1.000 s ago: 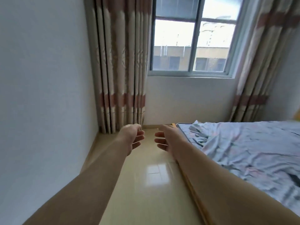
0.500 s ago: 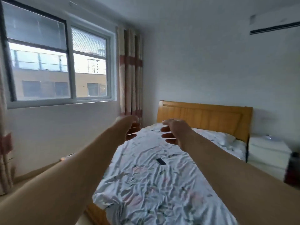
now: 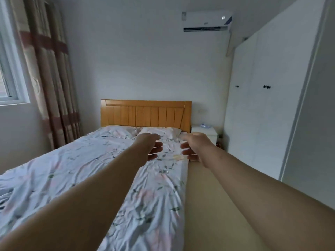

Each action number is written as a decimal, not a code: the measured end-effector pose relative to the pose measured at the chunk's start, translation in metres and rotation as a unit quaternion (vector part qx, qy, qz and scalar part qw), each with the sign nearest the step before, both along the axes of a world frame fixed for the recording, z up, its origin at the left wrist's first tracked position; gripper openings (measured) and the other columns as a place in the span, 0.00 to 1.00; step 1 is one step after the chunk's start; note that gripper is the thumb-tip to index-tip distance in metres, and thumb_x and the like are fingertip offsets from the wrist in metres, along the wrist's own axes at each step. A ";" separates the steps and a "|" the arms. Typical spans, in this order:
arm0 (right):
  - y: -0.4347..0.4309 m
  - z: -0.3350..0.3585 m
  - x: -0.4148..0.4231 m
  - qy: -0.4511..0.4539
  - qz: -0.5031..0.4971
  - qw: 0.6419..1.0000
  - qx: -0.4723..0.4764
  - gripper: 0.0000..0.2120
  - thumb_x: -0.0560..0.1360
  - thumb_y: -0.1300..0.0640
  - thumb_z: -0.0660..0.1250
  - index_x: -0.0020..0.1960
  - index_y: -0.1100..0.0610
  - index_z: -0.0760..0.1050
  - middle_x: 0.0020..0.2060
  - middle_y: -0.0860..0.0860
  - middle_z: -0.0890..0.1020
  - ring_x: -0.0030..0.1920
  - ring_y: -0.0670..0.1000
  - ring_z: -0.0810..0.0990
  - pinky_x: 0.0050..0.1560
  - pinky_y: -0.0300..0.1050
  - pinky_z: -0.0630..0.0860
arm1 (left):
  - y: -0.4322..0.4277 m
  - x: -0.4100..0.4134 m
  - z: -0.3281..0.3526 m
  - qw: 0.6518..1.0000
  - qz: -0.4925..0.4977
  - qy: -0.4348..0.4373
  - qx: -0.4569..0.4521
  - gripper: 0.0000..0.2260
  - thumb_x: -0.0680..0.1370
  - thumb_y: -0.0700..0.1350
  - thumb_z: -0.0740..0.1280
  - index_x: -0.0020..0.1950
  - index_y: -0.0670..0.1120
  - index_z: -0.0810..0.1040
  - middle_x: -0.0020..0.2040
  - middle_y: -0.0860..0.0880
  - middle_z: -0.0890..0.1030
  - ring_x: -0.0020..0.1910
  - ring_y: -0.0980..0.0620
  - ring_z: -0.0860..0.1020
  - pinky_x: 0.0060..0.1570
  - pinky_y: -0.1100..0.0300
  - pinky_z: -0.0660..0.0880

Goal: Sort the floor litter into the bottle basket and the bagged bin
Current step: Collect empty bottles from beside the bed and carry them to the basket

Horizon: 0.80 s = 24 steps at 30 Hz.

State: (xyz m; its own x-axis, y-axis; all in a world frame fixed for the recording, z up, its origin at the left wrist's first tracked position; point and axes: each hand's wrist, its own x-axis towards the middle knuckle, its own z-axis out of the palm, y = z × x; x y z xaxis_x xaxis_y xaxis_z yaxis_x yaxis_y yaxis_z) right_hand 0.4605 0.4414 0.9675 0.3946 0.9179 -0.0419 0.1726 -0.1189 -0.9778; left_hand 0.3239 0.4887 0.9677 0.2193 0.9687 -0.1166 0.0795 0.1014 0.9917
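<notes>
Now your view has swung right since half a second ago: the headboard (image 3: 145,113) sits at 12 o'clock, the wardrobe (image 3: 262,105) at 3, the window (image 3: 7,69) at 9. Your left hand (image 3: 150,145) and right hand (image 3: 194,147) still hover above the bed (image 3: 81,169), fingers loosely spread and holding nothing. Where the litter lies cannot be told.

A bed (image 3: 145,113) with a wooden headboard carries a rumpled floral sheet (image 3: 76,174) and 2 matching pillows (image 3: 117,132). Tan floor (image 3: 208,205) runs alongside to a white nightstand (image 3: 205,134).
</notes>
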 end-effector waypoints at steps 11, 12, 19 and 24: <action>0.020 -0.029 0.174 -0.030 -0.067 0.997 -0.017 0.07 0.77 0.57 0.61 0.41 0.56 0.70 0.36 0.52 0.75 0.34 0.51 0.74 0.35 0.43 0.70 | 0.037 0.175 -0.029 0.998 -0.044 0.018 -0.029 0.08 0.79 0.40 0.60 0.57 0.42 0.74 0.39 0.48 0.78 0.37 0.53 0.76 0.38 0.61 0.71; 0.025 -0.029 0.196 -0.032 -0.070 0.997 -0.015 0.07 0.77 0.57 0.61 0.40 0.56 0.70 0.36 0.52 0.75 0.33 0.51 0.74 0.35 0.43 0.70 | 0.043 0.195 -0.027 0.998 -0.049 0.021 -0.026 0.07 0.79 0.40 0.60 0.56 0.42 0.74 0.39 0.48 0.78 0.37 0.54 0.76 0.38 0.61 0.71; 0.073 -0.030 0.310 -0.075 -0.076 0.994 -0.032 0.03 0.77 0.58 0.61 0.47 0.57 0.71 0.38 0.52 0.76 0.31 0.49 0.74 0.34 0.41 0.69 | 0.095 0.318 -0.030 0.996 -0.076 0.041 0.001 0.07 0.80 0.42 0.60 0.57 0.44 0.73 0.40 0.48 0.77 0.38 0.54 0.75 0.41 0.61 0.71; 0.135 -0.046 0.366 -0.063 -0.065 0.994 -0.054 0.04 0.78 0.57 0.60 0.49 0.57 0.71 0.42 0.55 0.76 0.32 0.50 0.74 0.34 0.39 0.69 | 0.153 0.374 -0.052 0.993 -0.083 0.087 -0.015 0.07 0.80 0.41 0.59 0.55 0.43 0.73 0.37 0.49 0.76 0.34 0.54 0.74 0.36 0.62 0.69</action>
State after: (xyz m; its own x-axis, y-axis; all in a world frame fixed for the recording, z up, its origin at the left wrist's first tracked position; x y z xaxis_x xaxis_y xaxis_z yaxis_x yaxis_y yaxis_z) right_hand 0.8265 0.5763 0.9216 0.5184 0.8514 -0.0792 0.2701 -0.2510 -0.9296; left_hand 0.6982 0.6420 0.9159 0.3502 0.9160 -0.1958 0.2674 0.1026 0.9581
